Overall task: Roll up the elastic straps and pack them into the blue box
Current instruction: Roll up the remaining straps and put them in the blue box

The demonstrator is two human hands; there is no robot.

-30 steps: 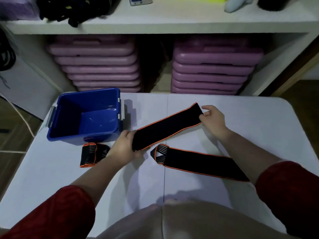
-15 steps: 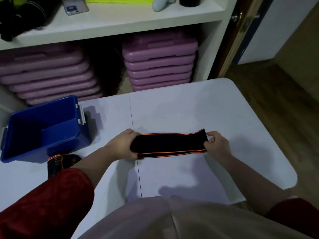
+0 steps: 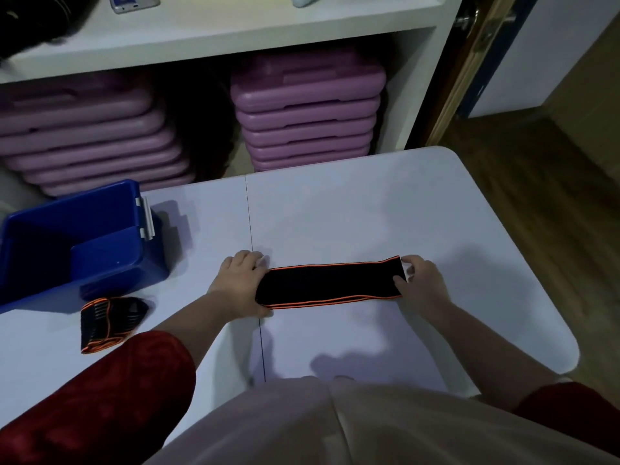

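A black elastic strap with orange edges point(image 3: 330, 281) lies folded double and flat on the white table point(image 3: 369, 216), running left to right. My left hand point(image 3: 241, 280) grips its left end and my right hand point(image 3: 421, 283) pinches its right end. A second strap point(image 3: 107, 322), bunched into a short folded bundle, rests on the table just in front of the blue box point(image 3: 110, 263). The blue box stands open at the far left and looks empty inside.
Behind the table a white shelf unit point(image 3: 235, 31) holds two stacks of purple step boards point(image 3: 307, 109). The table's rounded right edge drops to a wooden floor point(image 3: 553, 196). A phone point(image 3: 134, 1) lies on the upper shelf.
The long strap that lay spread in two lengths is now folded double and laid flat. My view swung right, so the blue box sits further left.
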